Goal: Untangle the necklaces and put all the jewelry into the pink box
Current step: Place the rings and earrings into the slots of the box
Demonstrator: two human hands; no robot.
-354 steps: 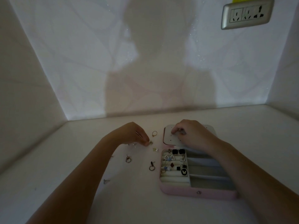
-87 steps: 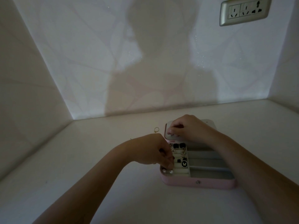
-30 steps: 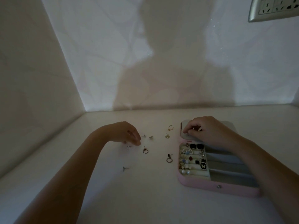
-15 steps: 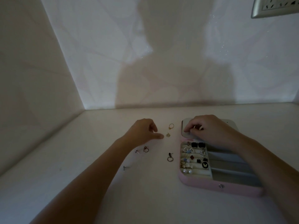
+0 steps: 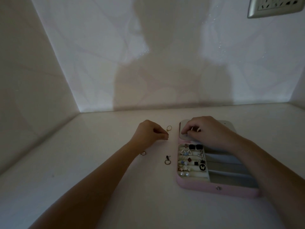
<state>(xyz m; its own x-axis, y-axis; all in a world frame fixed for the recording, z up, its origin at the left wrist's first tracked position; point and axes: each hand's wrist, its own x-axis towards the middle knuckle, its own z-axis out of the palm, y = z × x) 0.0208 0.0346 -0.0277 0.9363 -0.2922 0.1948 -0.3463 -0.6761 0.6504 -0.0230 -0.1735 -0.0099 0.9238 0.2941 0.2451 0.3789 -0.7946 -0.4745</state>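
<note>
Left grip (image 5: 149, 134) pinched thumb-to-finger on a tiny piece (image 5: 167, 139) low over the counter (image 5: 99, 162); too small to name. Right grip (image 5: 208, 132) curled, fingertips down on the open lid (image 5: 230, 125) of the pink box (image 5: 198, 187); cannot tell whether it pinches anything. Step, by my reading: gathering loose pieces into the box, which lies near the left grip on its right. Next move calls for a clean lift and a short carry to the padded rolls. Loose on counter, three: one gold ring (image 5: 169, 128), one dark-topped hoop (image 5: 167, 160), one small ring (image 5: 143, 153). Necklaces: none seen.
</note>
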